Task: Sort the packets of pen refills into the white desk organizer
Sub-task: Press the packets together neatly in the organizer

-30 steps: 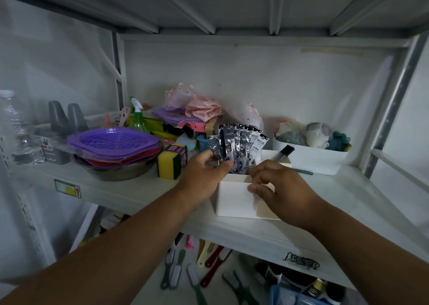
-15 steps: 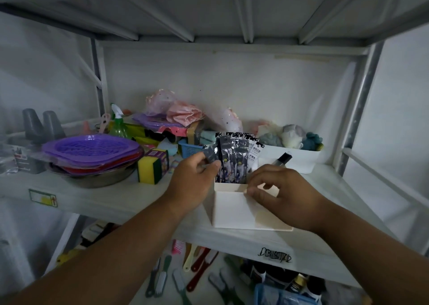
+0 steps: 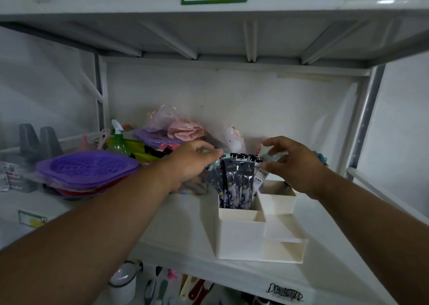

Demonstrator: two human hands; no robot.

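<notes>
Standing upright in the tall back compartment of the white desk organizer (image 3: 241, 237) are the packets of pen refills (image 3: 236, 184), slim glossy sleeves of dark printed plastic with black hang tabs along their tops; one paler packet leans at their right edge. The organizer is a boxy thing of smooth matte white panels, with square open compartments stepping down to a low tray at the front right, and it sits on a white shelf (image 3: 176, 225) of a metal rack. The left hand (image 3: 190, 165) reaches over the packets' upper left corner, its fingers curled loosely, thumb near the tabs; whether it actually grips one cannot be told. The right hand (image 3: 294, 163) hovers at the packets' upper right, fingers bent and spread, thumb and forefinger close around the pale packet's top. To the left lies a purple ribbed plastic basket (image 3: 86, 167), with a green spray bottle (image 3: 117, 139) behind it.
</notes>
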